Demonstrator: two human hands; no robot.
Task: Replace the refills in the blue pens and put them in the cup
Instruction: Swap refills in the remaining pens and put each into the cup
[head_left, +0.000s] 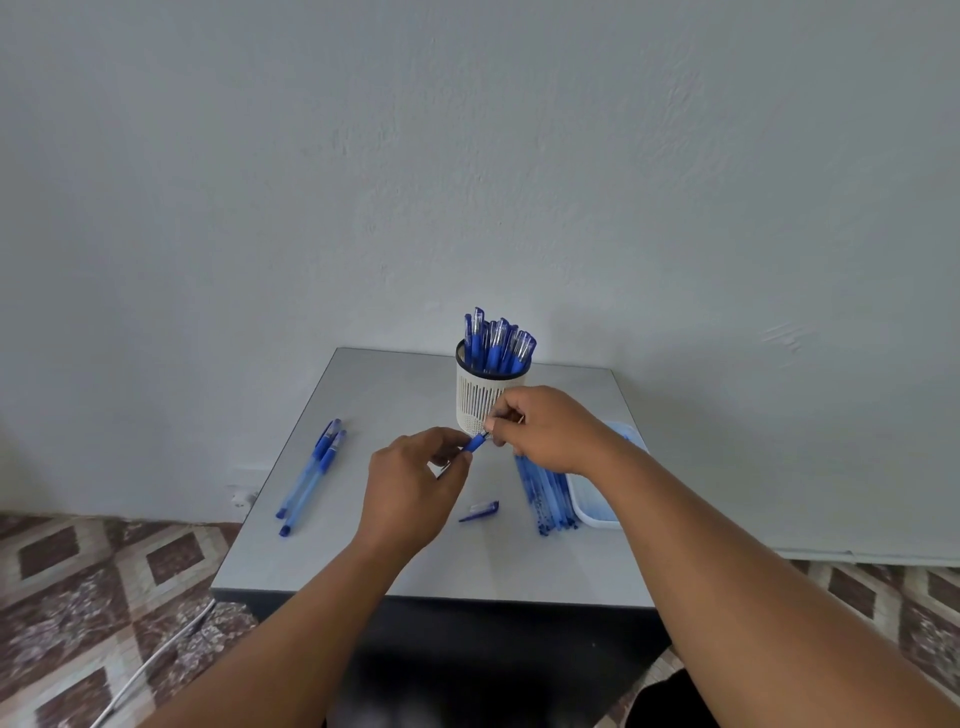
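Note:
My left hand (410, 486) grips a blue pen (475, 443) by its barrel over the middle of the table. My right hand (545, 428) pinches the pen's tip end, just in front of the cup. The white slotted cup (475, 402) stands at the back of the table with several blue pens (498, 343) upright in it. Two blue pens (311, 475) lie at the left. A loose blue cap (480, 511) lies below my hands. A bundle of blue refills (548, 493) lies under my right wrist.
A pale blue tray (595, 506) sits at the table's right edge, partly hidden by my right forearm. The small grey table (415, 566) stands against a plain wall. Patterned floor tiles and a white cable (150, 665) show at the lower left.

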